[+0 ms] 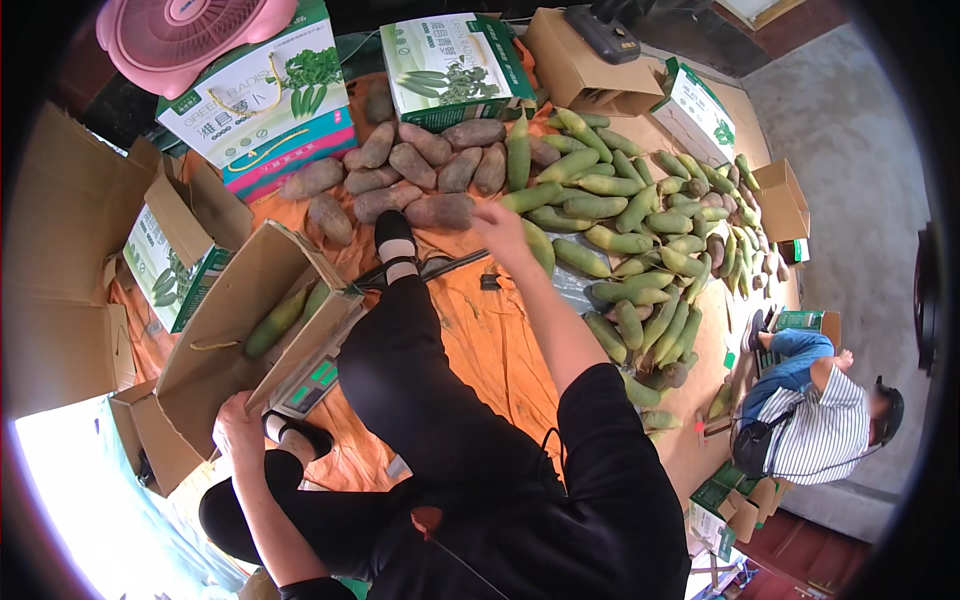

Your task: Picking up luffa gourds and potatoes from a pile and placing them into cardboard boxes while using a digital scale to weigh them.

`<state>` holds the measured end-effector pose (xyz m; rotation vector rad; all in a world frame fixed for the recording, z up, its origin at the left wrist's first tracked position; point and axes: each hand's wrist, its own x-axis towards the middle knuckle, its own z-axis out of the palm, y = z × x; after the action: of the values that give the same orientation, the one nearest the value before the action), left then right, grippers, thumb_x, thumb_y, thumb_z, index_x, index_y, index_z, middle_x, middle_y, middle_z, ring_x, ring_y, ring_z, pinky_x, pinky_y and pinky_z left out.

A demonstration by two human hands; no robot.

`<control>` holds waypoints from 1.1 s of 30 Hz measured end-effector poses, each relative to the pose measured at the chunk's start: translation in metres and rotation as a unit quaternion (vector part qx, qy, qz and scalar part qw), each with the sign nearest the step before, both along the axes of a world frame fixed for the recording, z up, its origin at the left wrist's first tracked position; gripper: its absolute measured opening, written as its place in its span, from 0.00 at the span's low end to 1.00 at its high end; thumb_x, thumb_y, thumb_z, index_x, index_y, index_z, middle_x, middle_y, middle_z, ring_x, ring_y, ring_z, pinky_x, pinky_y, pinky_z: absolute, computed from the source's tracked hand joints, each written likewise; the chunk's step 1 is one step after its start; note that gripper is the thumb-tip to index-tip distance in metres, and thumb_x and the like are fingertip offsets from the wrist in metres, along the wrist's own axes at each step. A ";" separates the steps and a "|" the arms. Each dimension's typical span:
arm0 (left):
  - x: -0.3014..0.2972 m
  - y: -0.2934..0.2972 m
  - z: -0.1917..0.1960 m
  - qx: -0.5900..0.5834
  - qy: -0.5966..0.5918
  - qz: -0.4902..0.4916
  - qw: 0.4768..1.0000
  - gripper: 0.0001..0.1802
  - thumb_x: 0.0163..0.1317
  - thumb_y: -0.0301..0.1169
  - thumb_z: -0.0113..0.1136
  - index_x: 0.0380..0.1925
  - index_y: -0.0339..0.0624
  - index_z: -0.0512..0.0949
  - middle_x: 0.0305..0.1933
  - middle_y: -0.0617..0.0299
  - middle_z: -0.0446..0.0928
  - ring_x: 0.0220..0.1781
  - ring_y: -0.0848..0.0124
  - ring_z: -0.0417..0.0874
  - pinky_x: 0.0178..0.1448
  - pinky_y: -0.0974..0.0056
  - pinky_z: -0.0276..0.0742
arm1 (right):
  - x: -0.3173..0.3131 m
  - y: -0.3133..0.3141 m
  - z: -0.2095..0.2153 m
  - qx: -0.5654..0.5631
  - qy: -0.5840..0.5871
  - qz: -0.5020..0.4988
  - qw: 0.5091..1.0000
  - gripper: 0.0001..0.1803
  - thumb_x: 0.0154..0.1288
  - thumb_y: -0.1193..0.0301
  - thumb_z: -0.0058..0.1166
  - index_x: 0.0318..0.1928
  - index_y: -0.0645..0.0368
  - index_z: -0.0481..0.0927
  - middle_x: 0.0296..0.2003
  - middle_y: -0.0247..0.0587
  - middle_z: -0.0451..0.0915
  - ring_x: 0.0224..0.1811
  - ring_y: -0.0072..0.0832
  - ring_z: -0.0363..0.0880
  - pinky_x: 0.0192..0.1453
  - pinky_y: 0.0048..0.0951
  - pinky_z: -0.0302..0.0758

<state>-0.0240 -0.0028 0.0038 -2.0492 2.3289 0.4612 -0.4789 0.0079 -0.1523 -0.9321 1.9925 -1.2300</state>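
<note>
My left hand (238, 432) grips the near corner of an open cardboard box (208, 368); its fingers curl over the edge. Inside that box lie green radishes (275, 325). The box rests by a scale (308, 388) with a lit green display. My right hand (503, 235) reaches forward with its fingers extended, beside the end of a purple-brown radish (440, 211). Nothing shows in its grasp. Just right of it lies a green radish (538, 246), at the edge of a large heap of green radishes (610, 210).
Printed cartons (445, 70) stand behind the radishes, and a pink fan (195, 40) sits on stacked boxes at far left. Another carton (175, 250) is left of the open box. An orange sheet (490, 330) covers the floor. A person in a striped shirt (820, 435) sits at right.
</note>
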 end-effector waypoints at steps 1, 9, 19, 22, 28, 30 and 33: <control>-0.003 0.000 0.000 0.002 0.001 0.000 1.000 0.08 0.52 0.30 0.61 0.33 0.41 0.81 0.33 0.51 0.80 0.39 0.54 0.80 0.44 0.57 0.74 | -0.025 0.024 -0.034 0.038 0.008 -0.036 0.999 0.12 0.57 0.74 0.56 0.42 0.66 0.79 0.37 0.39 0.82 0.39 0.25 0.78 0.44 0.27 0.74; 0.001 -0.002 -0.007 0.008 0.047 0.010 0.999 0.09 0.51 0.28 0.59 0.33 0.38 0.81 0.33 0.50 0.79 0.38 0.53 0.80 0.44 0.58 0.74 | -0.104 0.130 -0.143 0.306 0.127 -0.216 0.918 0.21 0.48 0.66 0.63 0.43 0.65 0.80 0.41 0.49 0.82 0.45 0.38 0.80 0.50 0.33 0.74; 0.006 -0.003 -0.016 -0.008 0.072 -0.006 0.997 0.09 0.50 0.26 0.59 0.31 0.37 0.81 0.31 0.51 0.79 0.36 0.54 0.80 0.43 0.58 0.74 | -0.116 0.129 -0.195 0.219 -0.004 -0.256 0.942 0.40 0.45 0.62 0.68 0.57 0.72 0.68 0.53 0.58 0.74 0.56 0.45 0.74 0.59 0.37 0.70; 0.004 -0.002 -0.010 -0.014 0.029 -0.007 0.999 0.07 0.50 0.27 0.61 0.30 0.38 0.81 0.29 0.54 0.79 0.36 0.56 0.80 0.42 0.58 0.74 | -0.099 0.114 -0.187 0.359 0.048 -0.222 0.905 0.44 0.42 0.64 0.71 0.58 0.72 0.66 0.53 0.58 0.74 0.56 0.45 0.74 0.59 0.35 0.70; 0.001 -0.003 -0.005 -0.015 0.013 0.004 1.000 0.08 0.48 0.27 0.60 0.30 0.40 0.82 0.30 0.56 0.79 0.38 0.58 0.80 0.46 0.58 0.73 | -0.086 0.106 -0.189 0.271 0.008 -0.238 0.933 0.37 0.38 0.71 0.73 0.50 0.73 0.71 0.47 0.54 0.76 0.45 0.39 0.78 0.49 0.35 0.73; -0.001 -0.005 -0.007 -0.021 0.019 -0.001 1.000 0.08 0.48 0.27 0.60 0.31 0.41 0.82 0.30 0.56 0.79 0.38 0.58 0.80 0.46 0.58 0.73 | -0.092 0.112 -0.187 0.291 0.097 -0.246 0.920 0.34 0.39 0.72 0.73 0.48 0.72 0.72 0.45 0.51 0.77 0.44 0.37 0.78 0.47 0.35 0.74; 0.005 -0.002 -0.004 -0.014 0.004 0.013 1.000 0.09 0.48 0.26 0.58 0.31 0.42 0.82 0.32 0.57 0.80 0.40 0.58 0.80 0.47 0.58 0.73 | -0.073 0.098 -0.172 0.278 -0.010 -0.259 0.925 0.31 0.40 0.73 0.72 0.46 0.70 0.72 0.44 0.47 0.77 0.43 0.37 0.78 0.45 0.35 0.75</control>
<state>-0.0191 -0.0047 -0.0001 -2.0975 2.3292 0.4401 -0.5514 0.1060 -0.3240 -0.1095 2.4648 -0.8173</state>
